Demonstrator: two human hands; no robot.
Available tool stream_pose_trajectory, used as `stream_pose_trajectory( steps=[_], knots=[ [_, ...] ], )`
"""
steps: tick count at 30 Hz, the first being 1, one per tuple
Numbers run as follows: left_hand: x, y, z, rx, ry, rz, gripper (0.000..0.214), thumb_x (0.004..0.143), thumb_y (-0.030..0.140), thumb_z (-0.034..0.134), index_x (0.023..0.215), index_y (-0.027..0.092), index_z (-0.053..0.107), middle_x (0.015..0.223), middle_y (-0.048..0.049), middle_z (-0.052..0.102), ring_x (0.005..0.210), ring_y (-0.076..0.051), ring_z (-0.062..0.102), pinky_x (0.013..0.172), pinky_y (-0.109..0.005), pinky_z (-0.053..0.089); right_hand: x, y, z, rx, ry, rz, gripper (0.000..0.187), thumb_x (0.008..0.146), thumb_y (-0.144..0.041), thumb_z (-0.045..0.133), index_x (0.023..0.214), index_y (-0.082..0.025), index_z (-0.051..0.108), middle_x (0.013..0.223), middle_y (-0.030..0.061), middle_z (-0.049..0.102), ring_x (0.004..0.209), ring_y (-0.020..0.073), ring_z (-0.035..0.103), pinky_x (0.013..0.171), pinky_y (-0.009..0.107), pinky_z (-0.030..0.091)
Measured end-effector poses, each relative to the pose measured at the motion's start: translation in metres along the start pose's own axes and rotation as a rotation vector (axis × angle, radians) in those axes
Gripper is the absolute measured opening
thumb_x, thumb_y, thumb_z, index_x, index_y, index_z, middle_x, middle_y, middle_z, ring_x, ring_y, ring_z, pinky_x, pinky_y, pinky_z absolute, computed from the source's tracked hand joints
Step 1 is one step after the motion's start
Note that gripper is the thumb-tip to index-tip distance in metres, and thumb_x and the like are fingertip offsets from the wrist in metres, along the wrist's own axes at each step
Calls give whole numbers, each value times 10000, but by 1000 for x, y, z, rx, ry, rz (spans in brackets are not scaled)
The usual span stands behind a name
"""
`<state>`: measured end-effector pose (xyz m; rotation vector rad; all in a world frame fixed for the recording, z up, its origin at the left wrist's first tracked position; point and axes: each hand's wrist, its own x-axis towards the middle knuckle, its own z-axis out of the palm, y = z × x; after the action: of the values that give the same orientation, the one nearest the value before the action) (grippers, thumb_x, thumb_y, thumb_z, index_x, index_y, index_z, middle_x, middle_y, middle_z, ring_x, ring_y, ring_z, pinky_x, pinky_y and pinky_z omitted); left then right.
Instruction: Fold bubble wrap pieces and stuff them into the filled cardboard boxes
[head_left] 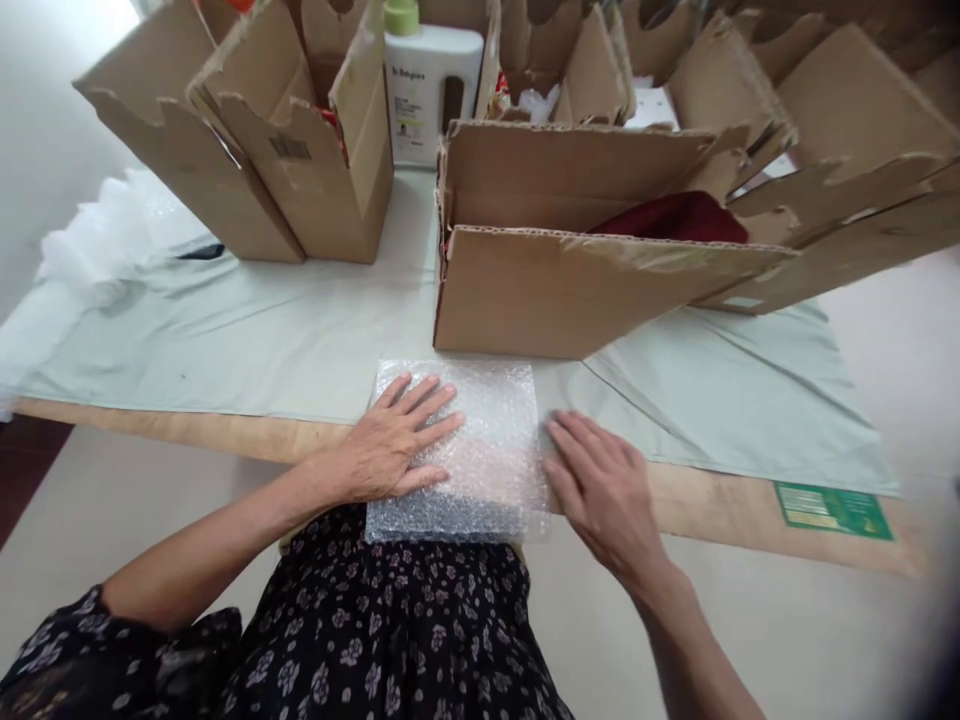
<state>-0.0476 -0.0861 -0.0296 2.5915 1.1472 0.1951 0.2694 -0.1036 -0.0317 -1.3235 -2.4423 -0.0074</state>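
A folded square of clear bubble wrap lies at the near edge of the table, overhanging my lap. My left hand rests flat on its left half, fingers spread and open. My right hand lies flat against the wrap's right edge, fingers stretched out, holding nothing. Just beyond the wrap stands an open cardboard box with a dark red item inside.
A pale green cloth covers the wooden table. More open cardboard boxes stand at the back, with a white bottle between them. Crumpled plastic sits at the far left. A green label lies near right.
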Motion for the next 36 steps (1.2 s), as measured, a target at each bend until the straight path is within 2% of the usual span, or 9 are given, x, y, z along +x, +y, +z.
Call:
stream_pose_trajectory(
  steps=[3, 6, 9, 13, 17, 20, 24, 31, 36],
  knots=[
    [-14, 3, -12, -66, 53, 31, 722, 1000, 537, 599, 1606, 224, 363, 1751, -153, 247, 1636, -376, 171, 1322, -617, 161, -37, 8, -23, 18, 23, -11, 646, 985, -104, 563, 1603, -213, 411, 1475, 160, 636, 1393, 322, 578, 1056, 467, 472],
    [-43, 9, -27, -111, 93, 88, 745, 975, 343, 610, 1639, 229, 294, 1762, -136, 213, 1645, -362, 133, 1320, -614, 196, -52, -3, -26, 25, -50, -93, 717, 949, -60, 565, 1626, -204, 377, 1546, 183, 567, 1457, 338, 513, 1084, 485, 460],
    [-79, 12, -29, -14, 17, 73, 821, 883, 110, 601, 1639, 247, 312, 1770, -119, 192, 1648, -370, 117, 1322, -628, 171, -43, -14, -11, 60, -74, -148, 630, 911, -18, 530, 1518, -184, 520, 1564, 177, 550, 1498, 329, 465, 1123, 499, 446],
    [-101, 18, -12, 100, 33, 40, 799, 860, 44, 645, 1601, 221, 403, 1731, -165, 294, 1631, -386, 192, 1315, -617, 195, -21, -17, 1, 248, 1, -162, 447, 938, -56, 497, 1334, -188, 656, 1508, 160, 608, 1458, 305, 519, 1091, 493, 496],
    [-79, 27, -3, -109, 391, 46, 510, 916, 58, 640, 1411, 166, 586, 1325, -146, 723, 1374, -307, 594, 1200, -532, 429, -2, -17, -7, 441, 60, -27, 284, 1041, -210, 502, 1223, -223, 719, 1170, 87, 787, 1097, 236, 734, 934, 396, 579],
    [-52, 31, -11, -290, 543, -119, 210, 960, 103, 633, 1142, 193, 686, 952, -42, 771, 932, -201, 722, 886, -369, 577, 15, -16, -7, 471, 78, 203, 238, 1046, -317, 543, 1092, -225, 757, 940, 52, 800, 822, 211, 735, 744, 342, 572],
    [-33, 29, -20, -173, 497, -370, 80, 959, 186, 620, 971, 179, 700, 763, -10, 666, 723, -193, 623, 685, -337, 507, 40, -10, 14, 351, 136, 291, 283, 1017, -423, 577, 1041, -201, 750, 893, 63, 784, 753, 219, 681, 734, 360, 526],
    [-38, 17, -14, 56, 383, -520, 484, 957, 350, 641, 1375, 115, 574, 884, -59, 683, 835, -265, 616, 772, -405, 491, 50, 4, 24, 93, 101, 256, 462, 1004, -530, 544, 1250, -166, 686, 952, 99, 745, 857, 265, 650, 799, 398, 471],
    [-31, 8, -10, 115, 392, -595, 314, 950, 430, 615, 1063, 145, 682, 936, -117, 686, 878, -311, 609, 795, -452, 489, 70, 13, 23, 63, 28, 309, 461, 970, -558, 554, 1189, -176, 691, 1127, 143, 739, 970, 315, 639, 862, 458, 480]
  ],
)
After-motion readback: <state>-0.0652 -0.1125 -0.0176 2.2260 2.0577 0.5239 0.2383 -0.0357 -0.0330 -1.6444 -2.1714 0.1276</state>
